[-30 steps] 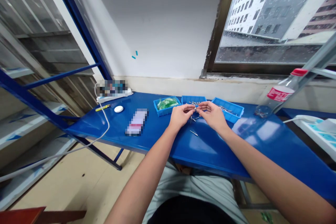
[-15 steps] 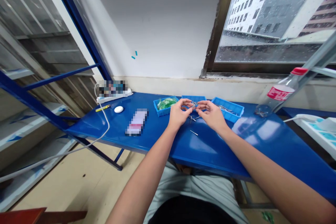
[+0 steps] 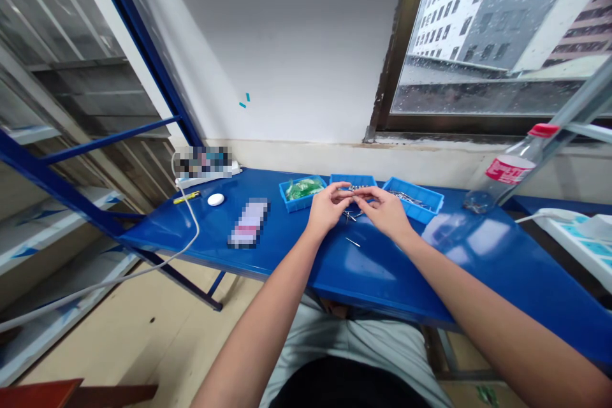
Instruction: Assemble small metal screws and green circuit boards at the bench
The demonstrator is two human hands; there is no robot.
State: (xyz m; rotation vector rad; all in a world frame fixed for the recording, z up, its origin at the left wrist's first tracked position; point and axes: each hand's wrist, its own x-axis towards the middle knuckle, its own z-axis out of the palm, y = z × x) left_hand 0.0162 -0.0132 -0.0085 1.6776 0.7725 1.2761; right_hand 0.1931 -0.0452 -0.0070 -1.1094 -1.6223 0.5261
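Note:
My left hand [image 3: 329,205] and my right hand [image 3: 380,207] meet fingertip to fingertip over the blue table. Both are closed in a pinch; whatever small piece sits between them is too small to name. Just below the fingers lie several thin metal pins [image 3: 352,217], and a single pin [image 3: 353,242] rests closer to me. Behind my hands stands a blue bin [image 3: 352,179] with small metal parts, partly hidden by the fingers. To the right, another blue bin [image 3: 421,211] holds thin metal pieces. A third blue bin [image 3: 300,204], on the left, contains a green plastic bag [image 3: 305,188].
On the blue table [image 3: 287,248] lie a blurred-out phone [image 3: 249,223], a white round case [image 3: 215,199] and a yellow knife [image 3: 186,197]. A white cable [image 3: 194,229] hangs over the left edge. At right stands a clear bottle [image 3: 509,171] with a red cap.
My fingertips shifted slightly apart, showing metal parts behind them, then closed together again. The bins and loose pins stayed in place.

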